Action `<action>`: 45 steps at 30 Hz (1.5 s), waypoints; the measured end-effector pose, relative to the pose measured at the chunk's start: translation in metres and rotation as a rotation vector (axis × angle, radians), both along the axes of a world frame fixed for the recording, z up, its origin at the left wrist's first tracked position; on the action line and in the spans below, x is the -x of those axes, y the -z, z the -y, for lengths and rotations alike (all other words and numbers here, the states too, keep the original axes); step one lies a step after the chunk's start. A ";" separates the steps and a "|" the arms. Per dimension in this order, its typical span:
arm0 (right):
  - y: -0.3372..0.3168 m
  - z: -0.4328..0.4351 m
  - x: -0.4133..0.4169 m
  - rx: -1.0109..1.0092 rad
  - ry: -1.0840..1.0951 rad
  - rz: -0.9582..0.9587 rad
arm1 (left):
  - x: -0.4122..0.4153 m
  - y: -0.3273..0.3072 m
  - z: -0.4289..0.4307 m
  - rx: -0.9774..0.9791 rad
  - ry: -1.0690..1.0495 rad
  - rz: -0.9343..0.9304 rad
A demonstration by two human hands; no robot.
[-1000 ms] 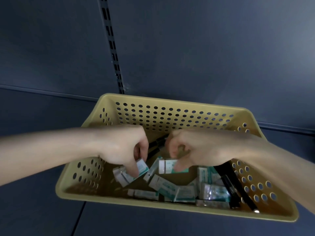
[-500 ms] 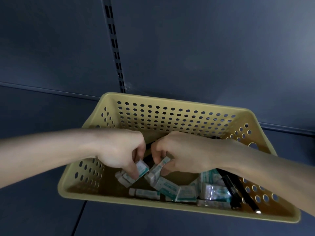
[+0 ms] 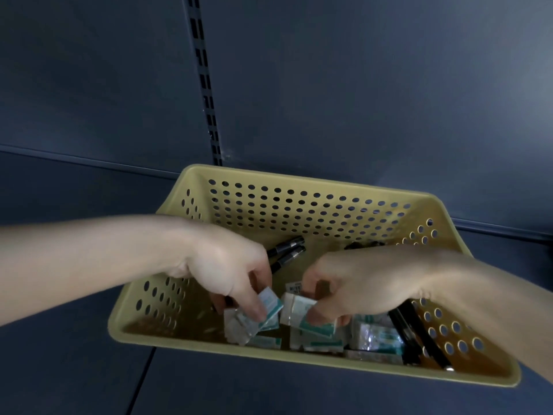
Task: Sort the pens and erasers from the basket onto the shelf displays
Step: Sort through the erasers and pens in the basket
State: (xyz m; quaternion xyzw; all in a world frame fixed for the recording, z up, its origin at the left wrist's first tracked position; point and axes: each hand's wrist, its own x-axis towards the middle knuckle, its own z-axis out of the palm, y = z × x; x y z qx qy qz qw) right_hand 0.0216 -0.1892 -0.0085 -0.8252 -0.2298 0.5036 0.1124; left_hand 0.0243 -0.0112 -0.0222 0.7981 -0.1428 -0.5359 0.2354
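Head view: a yellow perforated basket (image 3: pixel 299 178) stands on a dark shelf surface (image 3: pixel 65 372) against a back panel (image 3: pixel 374 85) with a slotted upright (image 3: pixel 206 85).
Left hand: the left hand (image 3: pixel 227 271) reaches into the basket with curled fingers, its thumb and fingers pinching a wrapped left eraser (image 3: pixel 270 305) with teal print, tilted up on one corner.
Right hand: the right hand (image 3: pixel 359 283) is curled too and pinches a wrapped right eraser (image 3: pixel 299 307). I cannot tell whether it holds one packet or two.
Hidden: both forearms are cut off by the frame edges. The fingertips and the packets under them blur together. The print on the wrappers is unreadable.
Back pens: two black back pens (image 3: pixel 287 250) lie near the far wall. Their long axes run from lower left to upper right, and their lower ends are hidden behind the left hand.
Side pens: black side pens (image 3: pixel 419 333) lie along the right wall. Their axes run from upper left to lower right, and their upper ends are hidden under the right wrist.
Loose erasers: the loose erasers (image 3: pixel 377 336) are heaped on the basket floor near the front wall, at mixed angles.
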 end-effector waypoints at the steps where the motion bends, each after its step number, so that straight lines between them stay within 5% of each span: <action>1: 0.001 -0.001 0.000 0.013 -0.001 0.015 | 0.000 0.000 0.001 -0.013 0.010 -0.011; 24: -0.005 0.014 -0.002 0.046 -0.100 -0.001 | 0.002 0.000 0.004 0.085 0.020 -0.234; 45: -0.006 0.011 -0.001 0.028 -0.131 0.015 | 0.003 -0.002 0.006 -0.005 0.097 -0.139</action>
